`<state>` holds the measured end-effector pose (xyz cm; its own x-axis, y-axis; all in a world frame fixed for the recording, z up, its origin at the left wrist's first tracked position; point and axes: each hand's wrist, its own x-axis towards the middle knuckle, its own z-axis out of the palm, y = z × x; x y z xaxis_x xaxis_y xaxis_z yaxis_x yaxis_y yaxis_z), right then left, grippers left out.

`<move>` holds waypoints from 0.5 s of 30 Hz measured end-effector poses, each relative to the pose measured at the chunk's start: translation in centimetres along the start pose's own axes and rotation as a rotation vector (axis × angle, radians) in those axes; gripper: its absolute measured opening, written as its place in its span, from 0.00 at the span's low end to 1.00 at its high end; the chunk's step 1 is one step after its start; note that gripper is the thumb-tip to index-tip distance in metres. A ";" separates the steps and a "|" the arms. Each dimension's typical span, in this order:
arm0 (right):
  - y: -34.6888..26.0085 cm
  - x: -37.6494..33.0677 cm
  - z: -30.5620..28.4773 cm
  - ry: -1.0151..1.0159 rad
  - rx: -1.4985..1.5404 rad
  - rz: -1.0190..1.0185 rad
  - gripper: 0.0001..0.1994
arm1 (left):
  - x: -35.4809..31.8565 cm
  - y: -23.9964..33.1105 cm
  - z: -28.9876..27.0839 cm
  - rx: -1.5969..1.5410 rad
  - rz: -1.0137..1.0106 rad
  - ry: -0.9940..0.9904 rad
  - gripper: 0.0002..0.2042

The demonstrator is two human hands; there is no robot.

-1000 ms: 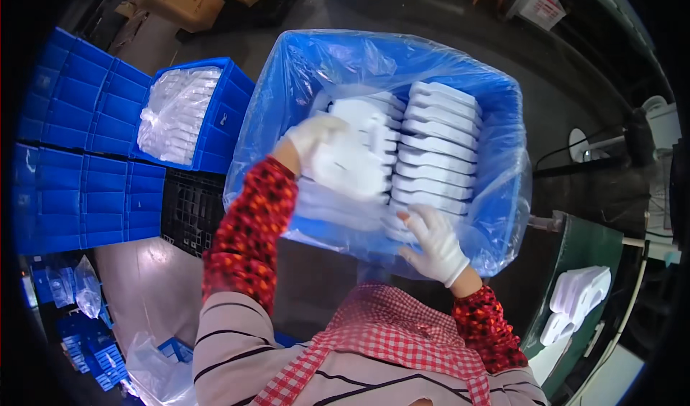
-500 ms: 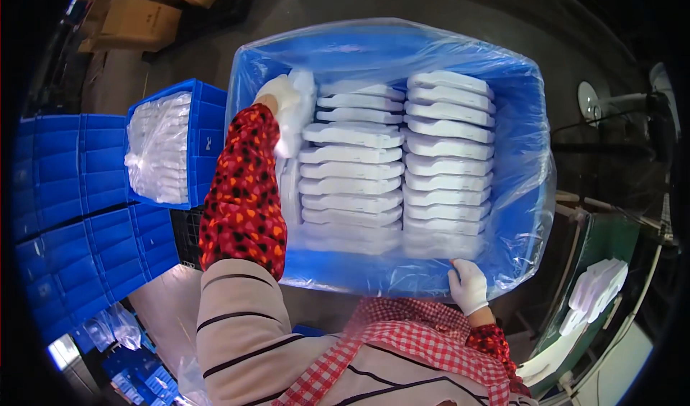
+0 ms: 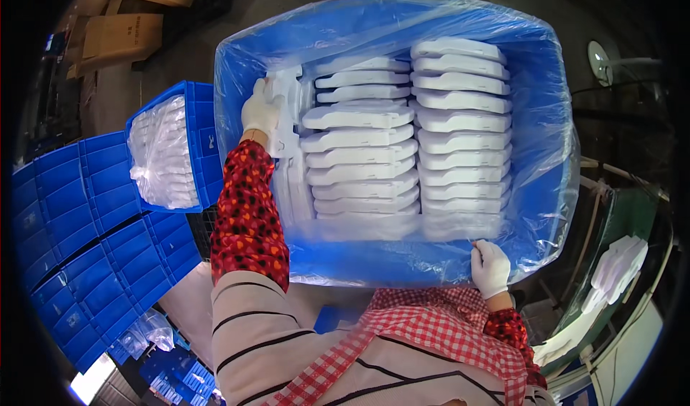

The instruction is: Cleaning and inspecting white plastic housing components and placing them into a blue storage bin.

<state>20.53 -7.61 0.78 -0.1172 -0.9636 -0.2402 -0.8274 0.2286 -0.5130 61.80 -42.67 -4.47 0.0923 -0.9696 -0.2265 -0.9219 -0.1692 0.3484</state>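
Observation:
A large blue bin (image 3: 392, 7), lined with a clear plastic bag (image 3: 544, 154), holds white molded plastic parts packed on edge. Two rows of them, a middle row (image 3: 363, 141) and a right row (image 3: 463, 122), run from far to near. Along the bin's left side my gloved left hand (image 3: 260, 111) grips a white plastic part (image 3: 286, 108). That part stands lengthwise beside the middle row, above other white parts (image 3: 293, 187). My gloved right hand (image 3: 491, 269) is closed over the bin's near edge, at the right, pinching the liner.
Left of the bin stands a smaller blue crate (image 3: 205, 129) with a bag of white parts (image 3: 164, 154). Stacked blue crates (image 3: 93, 197) fill the far left. Cardboard boxes (image 3: 121, 39) lie at the upper left. More white parts (image 3: 614, 271) rest on a green surface (image 3: 632, 215) at right.
My left hand has shifted from over the white part to its left side, and the part has settled against the row. My right hand stays on the near edge. The whole view has shifted slightly.

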 end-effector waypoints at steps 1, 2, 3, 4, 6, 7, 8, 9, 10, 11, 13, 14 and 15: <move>-0.1 0.1 -0.1 -0.006 0.005 0.004 0.04 | -0.5 0.5 0.0 0.004 0.012 0.020 0.25; -0.1 0.1 -0.1 -0.014 0.010 0.002 0.04 | -0.7 0.3 -0.2 0.010 0.005 0.019 0.25; -0.1 0.1 -0.1 -0.027 0.006 0.010 0.04 | -0.7 0.2 -0.3 0.042 0.039 0.041 0.22; -0.1 0.1 -0.1 -0.039 0.001 0.019 0.04 | -0.6 0.1 -0.4 0.073 0.074 0.061 0.21; -0.2 0.1 -0.1 -0.036 0.002 0.017 0.04 | -0.6 -0.1 -0.6 0.101 0.096 0.057 0.20; -0.2 0.1 -0.1 -0.028 0.001 0.014 0.04 | -0.6 -0.1 -0.6 0.127 0.122 0.056 0.20; -0.2 0.2 -0.1 -0.032 -0.001 0.016 0.04 | -0.4 -0.4 -0.6 0.125 0.120 0.052 0.20; -0.3 0.2 -0.2 -0.044 0.000 0.021 0.04 | 0.0 -1.0 -0.8 0.185 0.153 0.033 0.21; -0.4 0.2 -0.1 -0.057 0.000 0.026 0.04 | 0.4 -1.6 -1.0 0.245 0.186 0.014 0.22; -0.3 0.3 -0.2 -0.062 -0.004 0.028 0.04 | 0.4 -1.5 -1.2 0.255 0.262 0.056 0.22; -0.3 0.4 -0.3 -0.066 -0.001 0.025 0.04 | 0.2 -0.7 -0.5 0.247 0.190 0.055 0.20; -0.2 0.4 -0.2 -0.069 -0.001 0.027 0.04 | 0.1 0.0 -0.4 0.245 0.124 0.061 0.19; -0.2 0.4 -0.2 -0.066 -0.007 0.029 0.04 | 0.1 0.5 -0.2 0.245 0.124 0.058 0.19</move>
<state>20.56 -8.05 0.91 -0.1047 -0.9453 -0.3090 -0.8279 0.2550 -0.4996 61.48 -42.88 -4.11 -0.0116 -0.9899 -0.1412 -0.9903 -0.0081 0.1385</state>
